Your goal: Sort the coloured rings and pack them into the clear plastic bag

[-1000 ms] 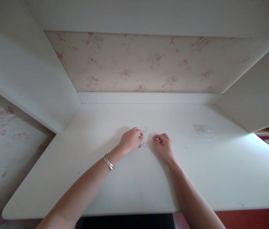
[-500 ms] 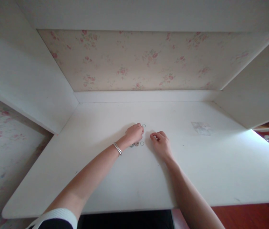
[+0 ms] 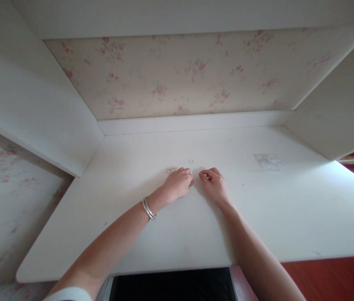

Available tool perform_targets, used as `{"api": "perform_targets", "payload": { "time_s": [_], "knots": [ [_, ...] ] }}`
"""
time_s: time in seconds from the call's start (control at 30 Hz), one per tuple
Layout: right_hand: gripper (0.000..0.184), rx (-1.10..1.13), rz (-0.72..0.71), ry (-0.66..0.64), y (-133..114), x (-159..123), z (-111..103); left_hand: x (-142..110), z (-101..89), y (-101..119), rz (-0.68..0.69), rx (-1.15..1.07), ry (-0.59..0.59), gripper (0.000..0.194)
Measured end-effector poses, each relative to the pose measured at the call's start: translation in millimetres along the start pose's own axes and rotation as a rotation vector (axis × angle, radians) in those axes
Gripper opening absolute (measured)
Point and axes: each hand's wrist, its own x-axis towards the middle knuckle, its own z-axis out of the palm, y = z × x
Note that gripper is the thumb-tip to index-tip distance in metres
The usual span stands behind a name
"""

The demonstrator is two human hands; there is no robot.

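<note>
My left hand (image 3: 179,184), with a silver bangle (image 3: 148,208) on the wrist, rests low over the white desk with its fingers curled together. Whatever lies in or under those fingers is hidden. Just to the right, my right hand (image 3: 214,186) has thumb and forefinger pinched together near the desktop; anything between them is too small to make out. Beyond the hands lies a single thin ring (image 3: 191,161). Two more small rings (image 3: 170,170) sit side by side by the knuckles of my left hand.
A clear plastic bag (image 3: 268,162) lies flat on the desk (image 3: 290,209) at the right. White panels rise at both sides, and a floral-papered wall (image 3: 177,75) stands behind. A small dark sliver (image 3: 106,223) is near my left forearm.
My left hand has come back toward me, uncovering two rings and now covering the spot where nearer rings lay. My right hand stays nearly in place. The view has tilted slightly.
</note>
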Motion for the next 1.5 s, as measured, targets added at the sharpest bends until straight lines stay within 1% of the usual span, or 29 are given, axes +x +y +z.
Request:
{"api": "perform_targets", "payload": {
  "time_s": [0.17,0.23,0.3,0.43,0.53,0.6,0.67,0.77,0.87,0.93,1.1,1.23,1.4,1.5],
  "knots": [
    [0.027,0.006,-0.015,0.005,-2.5,-1.2,-1.1,-1.5,3.9,-1.0,0.012,-0.016,0.008,0.021],
    [0.026,0.005,-0.018,0.011,-2.2,-1.3,-1.2,-2.9,2.8,-3.2,0.003,-0.068,0.024,0.02],
    [0.026,0.001,-0.024,0.012,-0.6,-1.3,-0.8,-6.5,-0.8,-7.3,-0.037,-0.15,0.073,0.019],
    [0.025,-0.043,-0.042,-0.038,4.8,-1.8,1.7,-26.3,-7.5,-23.2,-0.197,-0.349,0.265,0.017],
    [0.026,-0.131,-0.051,-0.092,5.9,-0.2,5.1,-52.2,-2.9,-38.7,-0.353,-0.457,0.375,0.018],
    [0.029,-0.208,-0.069,-0.134,3.4,4.5,8.4,-70.5,4.7,-47.8,-0.465,-0.548,0.408,0.02],
    [0.032,-0.287,-0.089,-0.18,-1.4,13.4,12.6,-85.7,12.7,-54.7,-0.564,-0.663,0.407,0.023],
    [0.035,-0.392,-0.094,-0.227,-8.9,32.3,20.0,-98.3,20.8,-60.8,-0.641,-0.78,0.4,0.027],
    [0.03,-0.441,-0.089,-0.248,-11.6,48.7,26.7,-100.3,23.6,-63.8,-0.65,-0.825,0.389,0.029],
    [0.028,-0.432,-0.105,-0.255,-10.4,54.2,29.6,-99.2,24.1,-65.0,-0.637,-0.833,0.373,0.029],
    [0.026,-0.434,-0.144,-0.283,-6.0,50.8,29.8,-98.6,23.1,-66.3,-0.596,-0.826,0.35,0.029],
    [0.027,-0.446,-0.195,-0.291,-6.1,39.4,26.1,-99.9,21.0,-65.2,-0.582,-0.819,0.328,0.03],
    [0.027,-0.229,-0.286,-0.213,-9.4,10.1,18.0,-101.0,20.8,-64.1,-0.566,-0.814,0.336,0.029],
    [0.027,-0.185,-0.31,-0.203,-12.3,-12.4,12.9,-100.8,21.3,-63.5,-0.569,-0.797,0.333,0.028]
  ]
}}
